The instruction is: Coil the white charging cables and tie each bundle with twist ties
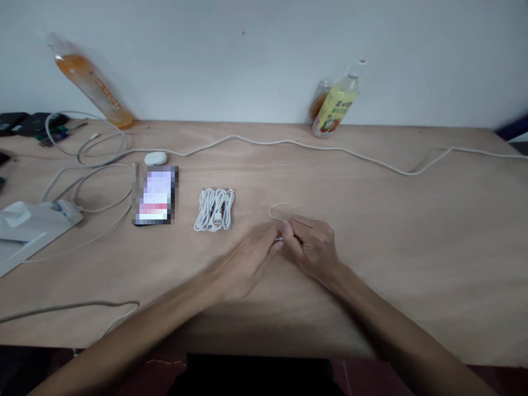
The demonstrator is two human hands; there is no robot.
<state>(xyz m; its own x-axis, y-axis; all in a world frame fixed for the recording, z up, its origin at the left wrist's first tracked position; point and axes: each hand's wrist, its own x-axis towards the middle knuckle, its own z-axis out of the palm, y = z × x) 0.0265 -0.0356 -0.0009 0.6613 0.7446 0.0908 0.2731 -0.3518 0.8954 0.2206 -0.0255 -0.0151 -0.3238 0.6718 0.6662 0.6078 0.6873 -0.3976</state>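
Left hand (249,257) pinches a small white piece (279,239); right hand's (314,243) grip pinches a curling white strand (270,210); bundled white cable (214,210) nearby.

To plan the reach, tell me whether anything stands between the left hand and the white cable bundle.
Nothing visible does: only tabletop shows between the left hand and the white cable bundle. The right hand is on the other side, off that path.

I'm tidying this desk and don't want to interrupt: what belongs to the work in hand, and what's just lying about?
Seemingly in use:
small white piece between left hand and right hand
thin white strand by them
bundled white cables, probably

Apparently just lying about:
phone
small white case
orange drink bottle
yellow drink bottle
long white cable
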